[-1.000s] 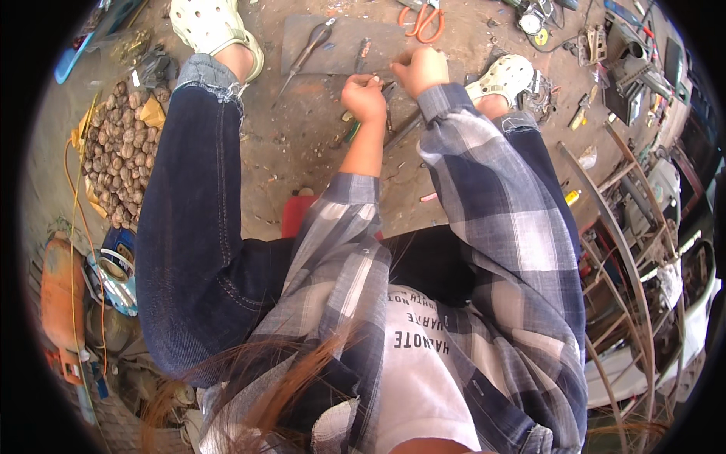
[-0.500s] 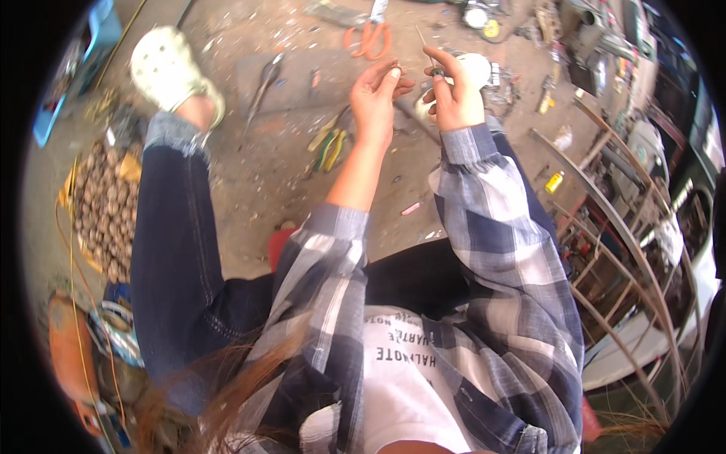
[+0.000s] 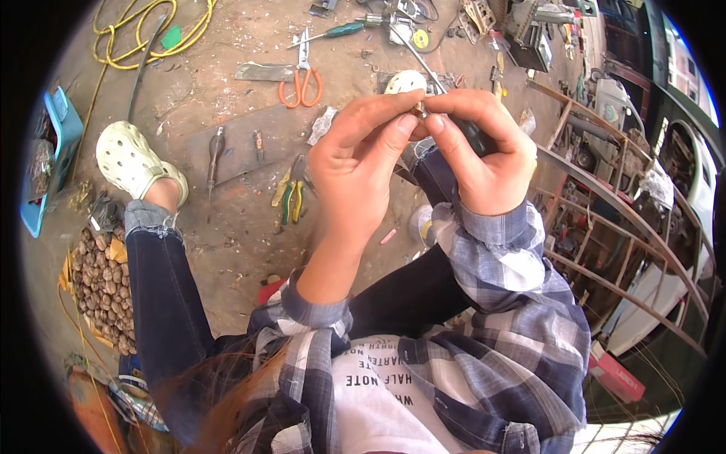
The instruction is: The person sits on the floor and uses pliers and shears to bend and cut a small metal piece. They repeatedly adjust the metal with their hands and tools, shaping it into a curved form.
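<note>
Two hands [image 3: 352, 170] [image 3: 491, 170] hold one small piece [image 3: 420, 110] (plus one dark-handled tool [image 3: 475, 138]).

Your head camera looks down, your white shirt [image 3: 374, 397] near it. Its fisheye view spans the floor [image 3: 242, 257] around you.

Scissor handles [image 3: 302, 83] orange; plier grips [image 3: 287, 200] green, yellow; held piece [image 3: 419, 110] brownish, perhaps
</note>
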`<state>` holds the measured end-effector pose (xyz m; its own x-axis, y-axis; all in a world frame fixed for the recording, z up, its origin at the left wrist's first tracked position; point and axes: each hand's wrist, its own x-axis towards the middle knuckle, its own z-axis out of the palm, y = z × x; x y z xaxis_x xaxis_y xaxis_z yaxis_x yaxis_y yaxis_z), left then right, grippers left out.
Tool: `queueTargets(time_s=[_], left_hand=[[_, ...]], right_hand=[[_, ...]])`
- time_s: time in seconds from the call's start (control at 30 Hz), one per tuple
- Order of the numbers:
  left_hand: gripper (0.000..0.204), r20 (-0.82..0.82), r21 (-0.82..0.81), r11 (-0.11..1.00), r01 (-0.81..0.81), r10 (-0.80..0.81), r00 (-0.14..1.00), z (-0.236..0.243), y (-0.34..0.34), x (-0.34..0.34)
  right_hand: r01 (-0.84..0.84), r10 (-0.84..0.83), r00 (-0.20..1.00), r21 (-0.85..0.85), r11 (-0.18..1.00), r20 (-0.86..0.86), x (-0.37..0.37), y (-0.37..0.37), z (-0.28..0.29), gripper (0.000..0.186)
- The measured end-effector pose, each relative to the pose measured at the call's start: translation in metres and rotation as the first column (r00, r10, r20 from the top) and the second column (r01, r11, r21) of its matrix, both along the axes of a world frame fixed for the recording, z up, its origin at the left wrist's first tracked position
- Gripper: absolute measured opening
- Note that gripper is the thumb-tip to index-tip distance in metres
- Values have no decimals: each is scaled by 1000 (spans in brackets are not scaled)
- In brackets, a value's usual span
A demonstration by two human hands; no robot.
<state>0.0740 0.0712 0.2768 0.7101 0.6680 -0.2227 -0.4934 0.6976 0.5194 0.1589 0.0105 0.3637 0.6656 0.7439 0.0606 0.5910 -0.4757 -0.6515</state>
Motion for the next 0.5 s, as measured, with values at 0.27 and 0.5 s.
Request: queueTargets(time_s=[0.27,0.5], left_hand=[[21,-53,166,985,-43,52,997,4,2,-2],[23,-159,347,938,-23,83,984,5,6,-5]], right_hand=[[11,-11,1000,0,1000,-25,-2,2,5,13],[103,-107,988,-39,994,-111,-6,2,8,11]])
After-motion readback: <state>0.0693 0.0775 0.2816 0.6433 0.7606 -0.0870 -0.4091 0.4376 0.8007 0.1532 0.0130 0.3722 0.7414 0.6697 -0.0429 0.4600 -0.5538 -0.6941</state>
